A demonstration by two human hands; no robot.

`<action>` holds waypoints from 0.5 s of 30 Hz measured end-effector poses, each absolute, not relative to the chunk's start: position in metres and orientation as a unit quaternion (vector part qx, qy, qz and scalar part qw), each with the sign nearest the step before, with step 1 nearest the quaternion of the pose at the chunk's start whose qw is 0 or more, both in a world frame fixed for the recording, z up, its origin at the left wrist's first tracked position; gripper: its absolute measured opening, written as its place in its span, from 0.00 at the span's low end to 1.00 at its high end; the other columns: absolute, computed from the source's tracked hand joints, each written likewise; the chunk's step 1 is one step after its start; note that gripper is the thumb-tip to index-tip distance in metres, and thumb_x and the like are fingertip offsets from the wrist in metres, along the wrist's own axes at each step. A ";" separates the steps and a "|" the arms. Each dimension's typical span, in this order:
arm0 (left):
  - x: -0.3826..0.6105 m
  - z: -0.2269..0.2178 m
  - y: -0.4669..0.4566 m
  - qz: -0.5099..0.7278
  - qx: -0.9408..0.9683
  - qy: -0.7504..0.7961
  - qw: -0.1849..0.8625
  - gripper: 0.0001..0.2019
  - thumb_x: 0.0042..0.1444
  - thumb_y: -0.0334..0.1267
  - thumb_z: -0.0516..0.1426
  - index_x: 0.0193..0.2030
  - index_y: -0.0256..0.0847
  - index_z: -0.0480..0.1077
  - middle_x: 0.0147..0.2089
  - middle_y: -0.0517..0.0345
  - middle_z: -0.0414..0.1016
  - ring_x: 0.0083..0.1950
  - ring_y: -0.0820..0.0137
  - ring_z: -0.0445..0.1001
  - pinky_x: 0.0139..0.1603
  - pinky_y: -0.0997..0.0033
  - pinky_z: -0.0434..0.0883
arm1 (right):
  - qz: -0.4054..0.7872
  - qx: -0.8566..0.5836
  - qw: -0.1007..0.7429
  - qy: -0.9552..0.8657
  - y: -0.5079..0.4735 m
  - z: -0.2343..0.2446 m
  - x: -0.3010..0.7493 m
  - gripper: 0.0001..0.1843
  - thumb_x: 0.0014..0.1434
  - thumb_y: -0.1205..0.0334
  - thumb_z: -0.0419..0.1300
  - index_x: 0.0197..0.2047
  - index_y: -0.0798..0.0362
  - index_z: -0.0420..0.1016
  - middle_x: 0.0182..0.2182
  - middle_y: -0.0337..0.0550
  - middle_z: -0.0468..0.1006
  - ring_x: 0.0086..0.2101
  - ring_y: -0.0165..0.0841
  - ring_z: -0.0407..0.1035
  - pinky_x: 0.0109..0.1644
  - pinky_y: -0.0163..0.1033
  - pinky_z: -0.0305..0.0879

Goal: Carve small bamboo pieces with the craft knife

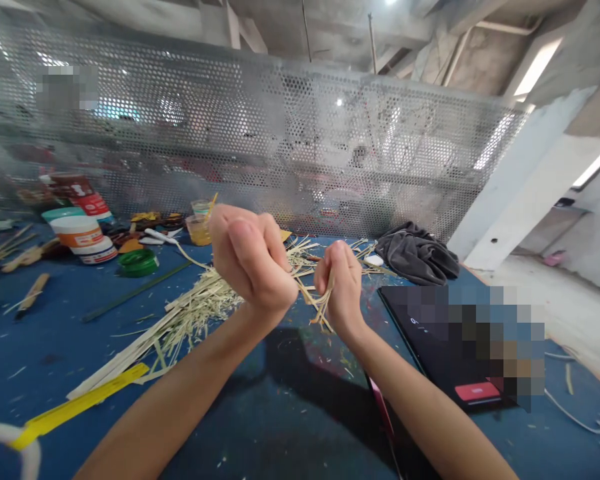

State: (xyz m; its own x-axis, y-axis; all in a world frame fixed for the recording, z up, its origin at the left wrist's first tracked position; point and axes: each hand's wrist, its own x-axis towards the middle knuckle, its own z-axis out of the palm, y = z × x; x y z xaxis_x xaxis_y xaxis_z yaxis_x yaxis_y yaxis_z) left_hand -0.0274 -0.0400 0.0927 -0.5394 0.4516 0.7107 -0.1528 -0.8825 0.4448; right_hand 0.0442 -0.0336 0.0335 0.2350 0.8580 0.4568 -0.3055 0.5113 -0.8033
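Observation:
My left hand (253, 257) is raised over the blue table in a closed fist, thumb folded across the fingers. Whatever it grips, if anything, is hidden. Lower and to its right, my right hand (344, 287) is closed around a few thin pale plant strips (323, 308), whose ends hang out below the fingers. A loose pile of similar strips and shavings (200, 310) lies on the table behind and left of my left hand. A yellow band (87, 403) lies by the pile's near end.
Several tubs (83, 237) and a green lid (138, 263) stand at left, near a wood-handled tool (33, 293). A cup of yellowish liquid (199, 230) is farther back. Dark cloth (417, 253) and a tablet-like screen (430, 333) lie at right. Perforated metal sheet (280, 133) rises behind.

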 end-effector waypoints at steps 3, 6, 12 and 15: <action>-0.036 0.103 -0.028 0.865 0.449 0.150 0.168 0.17 0.64 0.42 0.47 0.24 0.43 0.50 0.16 0.69 0.41 0.13 0.78 0.42 0.14 0.71 0.42 | 0.373 -0.299 0.647 -0.594 -0.044 0.038 0.045 0.24 0.66 0.47 0.48 0.21 0.49 0.57 0.11 0.31 0.61 0.16 0.26 0.54 0.27 0.35 0.54; -0.043 0.111 -0.021 0.860 0.436 0.156 0.215 0.17 0.65 0.38 0.44 0.23 0.44 0.48 0.15 0.70 0.40 0.12 0.78 0.41 0.12 0.73 0.43 | 0.370 -0.315 0.604 -0.632 -0.049 0.039 0.044 0.26 0.66 0.46 0.47 0.20 0.50 0.58 0.12 0.33 0.64 0.18 0.27 0.56 0.29 0.36 0.55; -0.046 0.110 -0.017 0.835 0.408 0.180 0.323 0.19 0.63 0.41 0.47 0.22 0.43 0.46 0.14 0.70 0.40 0.12 0.79 0.39 0.12 0.73 0.42 | 0.405 -0.232 0.675 -0.572 -0.048 0.043 0.040 0.27 0.64 0.47 0.50 0.17 0.51 0.55 0.15 0.34 0.58 0.20 0.27 0.53 0.27 0.37 0.50; -0.045 0.106 -0.009 0.829 0.400 0.190 0.342 0.22 0.61 0.48 0.52 0.22 0.43 0.46 0.14 0.70 0.40 0.12 0.80 0.40 0.12 0.73 0.43 | 0.420 -0.192 0.726 -0.509 -0.053 0.053 0.041 0.26 0.64 0.52 0.51 0.17 0.51 0.52 0.15 0.33 0.54 0.20 0.27 0.49 0.26 0.36 0.48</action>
